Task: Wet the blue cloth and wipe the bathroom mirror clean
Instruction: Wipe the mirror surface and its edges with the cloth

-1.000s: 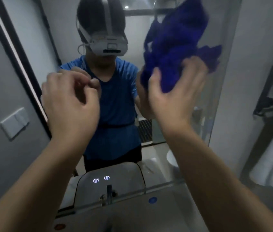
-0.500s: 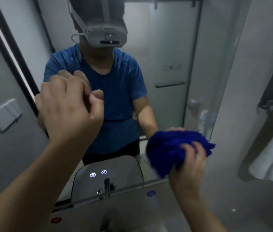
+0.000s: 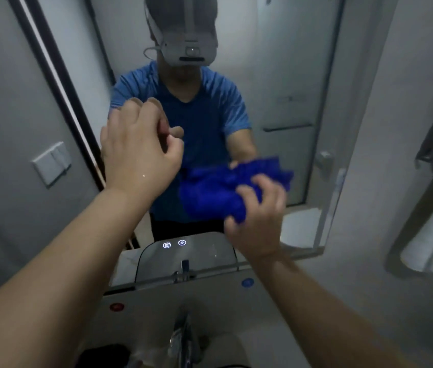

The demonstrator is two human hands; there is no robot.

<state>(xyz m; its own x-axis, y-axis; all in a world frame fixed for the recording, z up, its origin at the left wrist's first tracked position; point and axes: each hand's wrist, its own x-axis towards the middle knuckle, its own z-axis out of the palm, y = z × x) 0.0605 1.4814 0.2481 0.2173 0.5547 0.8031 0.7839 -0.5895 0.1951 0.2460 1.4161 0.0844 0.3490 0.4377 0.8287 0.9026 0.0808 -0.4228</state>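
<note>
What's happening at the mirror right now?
A person stands at the wall-mounted bathroom mirror. The right hand grips a bunched deep-blue terry cloth against the lower part of the glass, above the chrome tap. The left hand is raised in front of the mirror with fingers curled, holding nothing that shows. The wipe appears to be low on the glass.

Blue short-sleeved T-shirt (image 3: 204, 115), dark trousers (image 3: 183, 231), grey strapped headset (image 3: 189, 51) — thin cable (image 3: 148, 52)
</note>
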